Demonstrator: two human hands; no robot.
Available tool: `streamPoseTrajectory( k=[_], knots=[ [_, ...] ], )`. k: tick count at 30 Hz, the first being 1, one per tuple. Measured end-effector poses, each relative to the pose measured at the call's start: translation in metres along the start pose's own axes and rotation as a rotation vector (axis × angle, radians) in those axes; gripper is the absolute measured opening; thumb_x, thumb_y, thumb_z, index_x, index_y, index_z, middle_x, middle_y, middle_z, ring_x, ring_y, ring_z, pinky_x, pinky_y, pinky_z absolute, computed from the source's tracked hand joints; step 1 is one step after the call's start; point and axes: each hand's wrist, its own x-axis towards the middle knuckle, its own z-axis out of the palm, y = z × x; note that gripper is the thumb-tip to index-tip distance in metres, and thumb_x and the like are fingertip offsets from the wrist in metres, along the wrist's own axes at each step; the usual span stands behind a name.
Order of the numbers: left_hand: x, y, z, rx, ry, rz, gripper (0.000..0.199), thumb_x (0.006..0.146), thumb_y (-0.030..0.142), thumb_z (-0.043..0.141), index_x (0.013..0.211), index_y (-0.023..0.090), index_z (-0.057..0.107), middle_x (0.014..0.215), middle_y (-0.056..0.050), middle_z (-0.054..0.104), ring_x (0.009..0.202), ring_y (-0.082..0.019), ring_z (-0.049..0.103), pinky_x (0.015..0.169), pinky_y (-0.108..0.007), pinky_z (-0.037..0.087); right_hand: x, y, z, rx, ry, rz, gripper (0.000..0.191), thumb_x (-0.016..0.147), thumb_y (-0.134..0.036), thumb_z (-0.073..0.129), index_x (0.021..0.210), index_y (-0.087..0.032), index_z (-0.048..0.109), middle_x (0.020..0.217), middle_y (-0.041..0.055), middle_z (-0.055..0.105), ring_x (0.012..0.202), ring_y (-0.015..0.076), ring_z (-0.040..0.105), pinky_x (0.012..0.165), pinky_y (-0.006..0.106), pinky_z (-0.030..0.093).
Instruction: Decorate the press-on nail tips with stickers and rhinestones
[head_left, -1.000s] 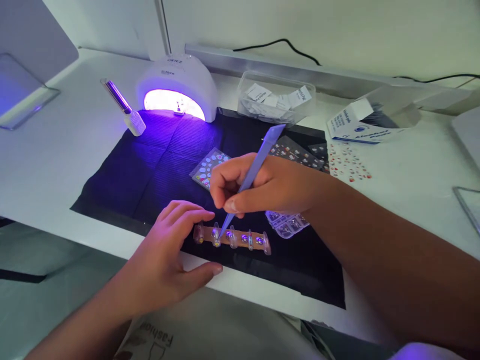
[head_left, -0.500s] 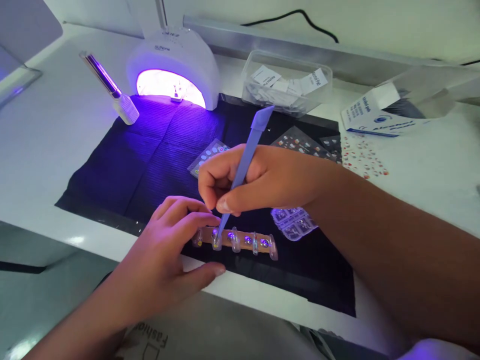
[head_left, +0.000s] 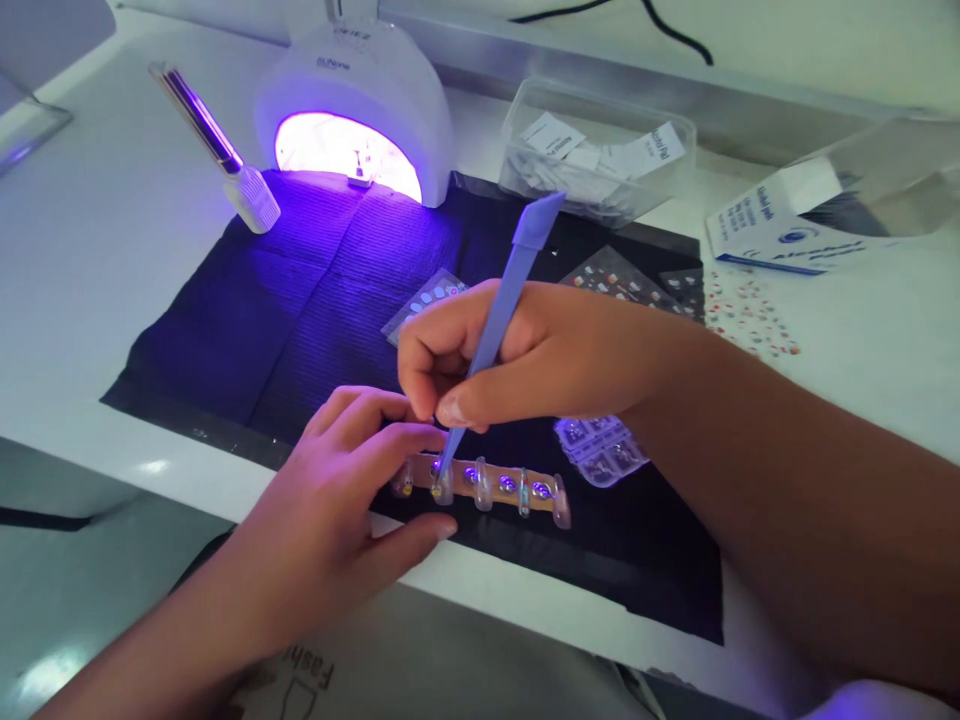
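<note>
My right hand (head_left: 480,350) pinches flat pale-blue tweezers (head_left: 501,300) like a pen, their narrow tip down on a clear false nail (head_left: 444,488) that bears a small yellow figure. This nail is one of several set across a tan strip (head_left: 493,480) with round metal studs. My left hand (head_left: 367,470) is open around the strip's left end. Its index fingertip is by the strip's upper edge, near the tweezers' tip; whether it touches is hard to tell. The left thumb lies apart, below the strip on the black mat (head_left: 645,560).
A lit nail lamp (head_left: 360,85) stands at the back, a white-capped bottle (head_left: 255,200) beside it. Behind are a clear tub (head_left: 600,170) of alcohol pads and a pad box (head_left: 787,220). Sticker sheets (head_left: 622,280) and a compartment case (head_left: 600,450) lie near my right arm.
The view has shifted slightly, so the strip and the far items sit a little further right. Both hands keep nearly the same pose, the tweezers' tip still at the same nail.
</note>
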Motion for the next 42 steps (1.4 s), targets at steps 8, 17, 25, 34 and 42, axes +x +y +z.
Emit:
streamPoseTrajectory(
  k=[8, 17, 25, 34, 42],
  knots=[
    [-0.0003, 0.0004, -0.0007, -0.002, 0.012, -0.007, 0.038, 0.091, 0.027, 0.069, 0.124, 0.028, 0.051, 0.119, -0.003, 0.055, 0.115, -0.022, 0.046, 0.096, -0.037, 0.044, 0.0005, -0.0003, 0.0002, 0.008, 0.003, -0.004, 0.020, 0.074, 0.003, 0.052, 0.069, -0.015, 0.057, 0.065, -0.0072, 0.054, 0.057, 0.0034, 0.049, 0.053, 0.015, 0.041],
    [0.0011, 0.0007, 0.0002, 0.019, 0.010, 0.000, 0.032, 0.092, 0.028, 0.067, 0.121, 0.028, 0.052, 0.119, -0.004, 0.055, 0.113, -0.024, 0.046, 0.094, -0.039, 0.045, 0.0020, 0.0017, 0.0004, 0.017, 0.011, 0.002, 0.021, 0.075, 0.006, 0.053, 0.070, -0.014, 0.058, 0.065, -0.0073, 0.055, 0.056, 0.0029, 0.051, 0.052, 0.014, 0.041],
    [0.0013, 0.0001, -0.0001, 0.024, 0.010, -0.004, 0.033, 0.092, 0.029, 0.068, 0.121, 0.029, 0.052, 0.117, -0.005, 0.056, 0.114, -0.025, 0.046, 0.093, -0.040, 0.046, 0.0010, 0.0013, 0.0010, -0.013, 0.010, -0.006, 0.021, 0.075, 0.004, 0.053, 0.069, -0.015, 0.057, 0.065, -0.0076, 0.054, 0.056, 0.0032, 0.050, 0.052, 0.014, 0.041],
    [0.0014, 0.0012, -0.0003, 0.026, 0.003, -0.002, 0.033, 0.092, 0.027, 0.067, 0.121, 0.029, 0.051, 0.116, -0.004, 0.055, 0.112, -0.024, 0.045, 0.092, -0.038, 0.044, 0.0020, 0.0010, -0.0008, -0.040, 0.002, -0.003, 0.021, 0.075, 0.006, 0.052, 0.071, -0.014, 0.059, 0.066, -0.0073, 0.055, 0.057, 0.0035, 0.050, 0.053, 0.015, 0.041],
    [0.0003, 0.0013, -0.0009, 0.022, 0.010, 0.008, 0.032, 0.092, 0.026, 0.067, 0.120, 0.028, 0.051, 0.114, -0.003, 0.054, 0.111, -0.024, 0.044, 0.091, -0.037, 0.043, 0.0009, 0.0014, -0.0012, -0.096, 0.001, -0.027, 0.022, 0.076, 0.005, 0.053, 0.070, -0.015, 0.058, 0.067, -0.0069, 0.055, 0.059, 0.0046, 0.051, 0.055, 0.017, 0.042]
  ],
)
